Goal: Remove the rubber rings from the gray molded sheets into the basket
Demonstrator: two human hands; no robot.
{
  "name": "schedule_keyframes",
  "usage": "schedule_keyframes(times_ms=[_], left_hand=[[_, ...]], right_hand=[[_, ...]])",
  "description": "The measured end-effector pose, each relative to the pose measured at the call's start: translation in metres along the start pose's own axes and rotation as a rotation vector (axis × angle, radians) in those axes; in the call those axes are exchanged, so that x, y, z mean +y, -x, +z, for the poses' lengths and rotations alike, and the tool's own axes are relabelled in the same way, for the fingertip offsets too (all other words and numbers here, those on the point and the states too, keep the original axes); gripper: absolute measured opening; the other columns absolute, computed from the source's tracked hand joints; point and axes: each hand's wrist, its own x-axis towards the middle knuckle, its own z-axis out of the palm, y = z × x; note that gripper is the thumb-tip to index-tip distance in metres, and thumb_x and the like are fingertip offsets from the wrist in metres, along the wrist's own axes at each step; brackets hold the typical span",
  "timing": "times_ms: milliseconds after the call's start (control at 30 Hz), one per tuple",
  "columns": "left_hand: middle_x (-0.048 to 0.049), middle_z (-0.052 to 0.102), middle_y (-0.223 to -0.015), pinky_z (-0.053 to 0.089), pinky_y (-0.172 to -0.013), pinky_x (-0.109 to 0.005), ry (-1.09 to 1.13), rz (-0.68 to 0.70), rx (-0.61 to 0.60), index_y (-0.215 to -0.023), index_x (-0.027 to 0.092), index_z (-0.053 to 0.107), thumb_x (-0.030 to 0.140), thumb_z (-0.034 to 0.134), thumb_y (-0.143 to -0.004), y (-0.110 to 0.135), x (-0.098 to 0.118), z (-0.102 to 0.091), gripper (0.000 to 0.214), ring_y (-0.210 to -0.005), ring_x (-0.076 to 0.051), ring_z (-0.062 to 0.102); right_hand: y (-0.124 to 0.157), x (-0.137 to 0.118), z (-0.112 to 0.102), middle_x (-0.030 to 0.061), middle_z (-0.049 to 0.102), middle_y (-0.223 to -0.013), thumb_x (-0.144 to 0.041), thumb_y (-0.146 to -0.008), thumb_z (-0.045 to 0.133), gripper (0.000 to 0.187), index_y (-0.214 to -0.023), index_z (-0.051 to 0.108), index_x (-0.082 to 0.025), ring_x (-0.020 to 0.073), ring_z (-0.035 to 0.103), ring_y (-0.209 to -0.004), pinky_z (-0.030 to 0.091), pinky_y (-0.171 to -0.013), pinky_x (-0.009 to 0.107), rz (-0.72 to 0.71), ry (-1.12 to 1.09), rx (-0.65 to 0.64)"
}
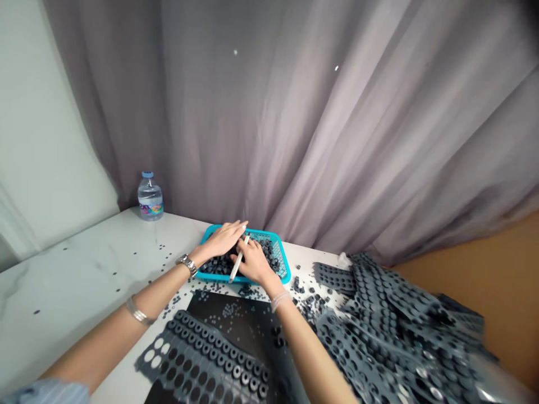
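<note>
while the left hand (223, 238) lies flat and open over the small black rubber pieces (219, 265) heaped in the teal plastic basket (280, 252) on the table, the right hand (255, 262) curls closed around a white pen-shaped stick (238, 259) slanting down into the basket.

- Turquoise plastic tray (278, 253): rectangular, with a latticed inner wall; lies flat on the white marble-patterned tabletop (84, 264).
- Small dark rubber pieces (219, 265): heaped loosely inside the tray; more lie scattered on the tabletop just in front of it.
- White pen-shaped stick (238, 259): slanted across the tray, gripped by the right hand (255, 261).
- Left hand (223, 238): fingers extended, held flat over the tray's far side, beside the right hand.
</note>
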Motion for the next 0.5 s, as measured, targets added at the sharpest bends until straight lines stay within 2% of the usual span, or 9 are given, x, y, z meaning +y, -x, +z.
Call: schedule_keyframes(times_ms=[100,167,267,400,500], left_hand=[[-0.0072,0.025,-0.157,0.016,-0.115,-0.044,-0.068,-0.073,0.019,-0.150,0.024,0.028,0.057,0.015,-0.096,0.011,-0.016,0.001,0.065,-0.146,-0.025,0.018],[-0.0088,0.023,-0.158,0.016,-0.114,-0.048,-0.108,-0.087,-0.019,-0.148,0.026,0.033,0.063,0.027,-0.091,0.022,-0.024,0.007,0.069,-0.146,-0.030,0.016],[-0.0087,0.018,-0.159,0.012,-0.114,-0.050,-0.150,-0.080,-0.075,-0.146,0.028,0.038,0.069,0.038,-0.084,0.035,-0.032,0.019,0.074,-0.146,-0.032,0.010],[-0.0117,0.011,-0.160,0.003,-0.114,-0.055,-0.175,-0.110,-0.062,-0.149,0.024,0.032,0.064,0.033,-0.089,0.034,-0.036,0.026,0.072,-0.146,-0.035,0.005],[-0.0127,0.009,-0.160,0.007,-0.112,-0.059,-0.164,-0.131,-0.043,-0.152,0.023,0.020,0.058,0.022,-0.094,0.026,-0.034,0.029,0.068,-0.146,-0.035,0.003]], right_hand=[[-0.009,0.000,0.012,0.0056,0.062,-0.104,-0.028,-0.083,0.059,0.013,-0.094,0.054,-0.022,0.0239,0.048,-0.115,0.028,-0.103,0.043,0.016,0.007,-0.027],[-0.011,0.013,0.015,0.0073,0.062,-0.101,-0.023,-0.083,0.056,0.010,-0.093,0.054,-0.021,0.0252,0.050,-0.111,0.030,-0.099,0.044,0.076,0.018,-0.029],[-0.006,0.041,0.009,0.0091,0.062,-0.096,-0.019,-0.082,0.054,0.010,-0.092,0.053,-0.020,0.0249,0.054,-0.100,0.036,-0.089,0.039,0.177,0.027,-0.014],[0.005,0.075,-0.006,0.0060,0.062,-0.083,-0.015,-0.077,0.051,0.012,-0.088,0.053,-0.019,0.0209,0.056,-0.080,0.038,-0.074,0.030,0.239,0.008,-0.004],[0.014,0.085,-0.015,0.0042,0.062,-0.083,-0.012,-0.075,0.046,0.015,-0.087,0.052,-0.019,0.0188,0.055,-0.078,0.039,-0.073,0.028,0.230,-0.015,0.017]])
